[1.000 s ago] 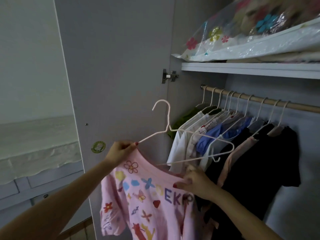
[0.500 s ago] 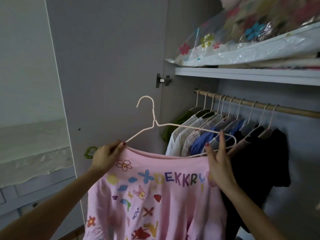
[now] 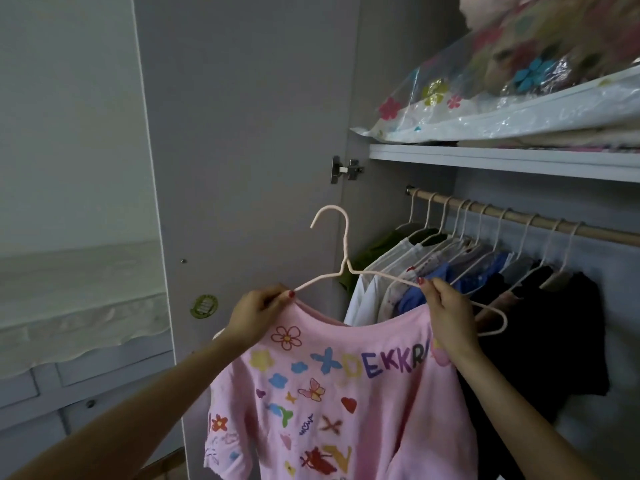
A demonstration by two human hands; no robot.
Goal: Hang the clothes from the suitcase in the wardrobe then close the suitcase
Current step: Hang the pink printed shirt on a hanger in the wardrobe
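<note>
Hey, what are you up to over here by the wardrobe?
A person is fitting a pink printed T-shirt onto a pale wire hanger. The left hand pinches the shirt's collar against the hanger's left arm, and the right hand holds the hanger's right arm at the other shoulder. The hanger's right end pokes out past the shirt. It is not yet on the wooden rail, where other clothes hang.

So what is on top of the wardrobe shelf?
On the shelf lies a clear plastic bag of flower-patterned bedding. Under the bag, other folded things show only edges.
</note>
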